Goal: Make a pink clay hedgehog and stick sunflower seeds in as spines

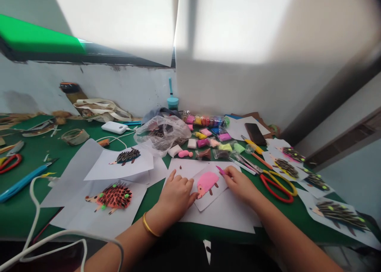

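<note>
A pink clay hedgehog body [206, 182] lies on a small white card [214, 196] in front of me. My left hand [176, 195] rests flat on the card's left edge, fingers curled, a gold bangle on the wrist. My right hand [239, 182] sits at the card's right side and pinches a thin pink tool [220, 170] whose tip points at the card's top. Larger white paper sheets [226, 214] lie under the card.
Finished hedgehog cards lie left [114, 196] [127, 156] and right [339, 215]. Red-and-yellow scissors [275, 182], coloured clay packets [214, 139], a plastic bag [162, 135], a phone [255, 133], a power bank [114, 127] and a white cable [35, 208] crowd the green table [18, 208].
</note>
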A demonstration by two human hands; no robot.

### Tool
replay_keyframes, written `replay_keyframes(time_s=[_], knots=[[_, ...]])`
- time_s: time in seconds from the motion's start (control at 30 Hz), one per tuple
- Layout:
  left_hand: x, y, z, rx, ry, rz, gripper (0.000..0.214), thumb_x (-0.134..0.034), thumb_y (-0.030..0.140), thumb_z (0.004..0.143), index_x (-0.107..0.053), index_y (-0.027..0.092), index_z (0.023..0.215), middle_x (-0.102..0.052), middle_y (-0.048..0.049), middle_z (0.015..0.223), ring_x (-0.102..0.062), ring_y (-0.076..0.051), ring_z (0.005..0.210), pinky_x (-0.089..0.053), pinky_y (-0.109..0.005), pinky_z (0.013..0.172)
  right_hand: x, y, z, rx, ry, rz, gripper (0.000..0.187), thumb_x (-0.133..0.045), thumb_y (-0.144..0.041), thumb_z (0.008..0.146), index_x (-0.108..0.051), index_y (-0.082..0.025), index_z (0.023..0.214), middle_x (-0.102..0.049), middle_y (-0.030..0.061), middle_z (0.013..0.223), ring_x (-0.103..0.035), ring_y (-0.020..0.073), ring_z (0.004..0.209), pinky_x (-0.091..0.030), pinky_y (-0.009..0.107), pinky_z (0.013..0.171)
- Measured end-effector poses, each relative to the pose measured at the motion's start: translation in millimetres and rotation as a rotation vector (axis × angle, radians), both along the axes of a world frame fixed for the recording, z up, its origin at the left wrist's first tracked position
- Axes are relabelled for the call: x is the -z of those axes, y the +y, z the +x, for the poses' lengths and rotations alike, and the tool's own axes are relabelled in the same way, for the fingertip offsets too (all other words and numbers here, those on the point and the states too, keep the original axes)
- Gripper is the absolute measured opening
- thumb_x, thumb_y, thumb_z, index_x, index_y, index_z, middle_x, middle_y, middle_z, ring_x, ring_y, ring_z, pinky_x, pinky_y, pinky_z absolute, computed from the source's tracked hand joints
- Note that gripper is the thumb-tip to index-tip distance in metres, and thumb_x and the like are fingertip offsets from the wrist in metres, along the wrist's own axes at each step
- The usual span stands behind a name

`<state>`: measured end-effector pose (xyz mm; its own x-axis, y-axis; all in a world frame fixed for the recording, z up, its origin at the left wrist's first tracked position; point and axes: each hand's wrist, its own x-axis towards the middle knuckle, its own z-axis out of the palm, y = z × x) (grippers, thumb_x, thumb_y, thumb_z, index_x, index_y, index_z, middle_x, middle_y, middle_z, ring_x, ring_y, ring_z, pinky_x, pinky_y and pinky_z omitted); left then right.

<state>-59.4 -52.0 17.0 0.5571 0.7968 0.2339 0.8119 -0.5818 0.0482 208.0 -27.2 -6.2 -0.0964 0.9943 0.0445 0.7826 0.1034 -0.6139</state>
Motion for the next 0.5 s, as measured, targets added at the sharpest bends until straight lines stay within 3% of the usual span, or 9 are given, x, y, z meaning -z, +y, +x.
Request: replay_keyframes(time_s=[0.13, 0.27, 0.33, 0.43, 0.5], knots=[[-0.3, -7, -1, 0.029, -0.048, 0.015, 0.022, -0.061, 0.037, 0.089, -0.065, 0.019, 0.102, -0.066, -0.0057, 0.092, -0.058, -0.025, 0.092, -0.033, -0.053, 0.109, 5.1, 7, -2, -0.007, 0.077, 0.102, 0.017, -0.041, -0.034, 0.090, -0.052, -0.023, 0.084, -0.064, 0.0026, 0.090, -0.059, 0.0188, 0.082, -0.043, 0.030, 0.072], [9.3, -19, 17, 0.262, -0.117, -0.017, 0.027, -0.064, 0.040, 0.087, -0.062, 0.021, 0.106, -0.065, -0.0046, 0.106, -0.056, -0.022, 0.103, -0.029, -0.046, 0.114, 12.6, 0, 7, 0.071, 0.211, 0.090, 0.024, -0.046, -0.035, 0.088, -0.057, -0.023, 0.105, -0.061, -0.0016, 0.075, -0.058, 0.0180, 0.069, -0.045, 0.031, 0.067], [16.7, -26, 29, 0.368, -0.121, -0.019, 0.036, -0.063, 0.047, 0.087, -0.061, 0.020, 0.111, -0.064, -0.0064, 0.116, -0.055, -0.024, 0.110, -0.028, -0.044, 0.114, 15.1, -7, 11, 0.065, 0.356, 0.046, 0.027, -0.047, -0.036, 0.087, -0.061, -0.022, 0.106, -0.063, -0.0009, 0.074, -0.060, 0.0182, 0.067, -0.048, 0.032, 0.067], [26.5, -32, 41, 0.422, -0.091, -0.004, 0.054, -0.059, 0.054, 0.088, -0.056, 0.015, 0.126, -0.059, -0.0106, 0.133, -0.050, -0.027, 0.121, -0.025, -0.045, 0.115, 14.2, -19, 14, 0.020, 0.565, -0.036, 0.029, -0.049, -0.037, 0.086, -0.069, -0.021, 0.101, -0.073, 0.0056, 0.090, -0.068, 0.0220, 0.086, -0.052, 0.036, 0.081], [30.4, -34, 44, 0.404, -0.074, -0.006, 0.063, -0.055, 0.059, 0.089, -0.052, 0.013, 0.132, -0.054, -0.0129, 0.140, -0.048, -0.029, 0.125, -0.022, -0.047, 0.115, 12.0, -25, 13, -0.034, 0.640, -0.064, 0.035, -0.055, -0.036, 0.083, -0.069, -0.023, 0.112, -0.074, 0.0079, 0.108, -0.067, 0.0247, 0.105, -0.050, 0.039, 0.093]])
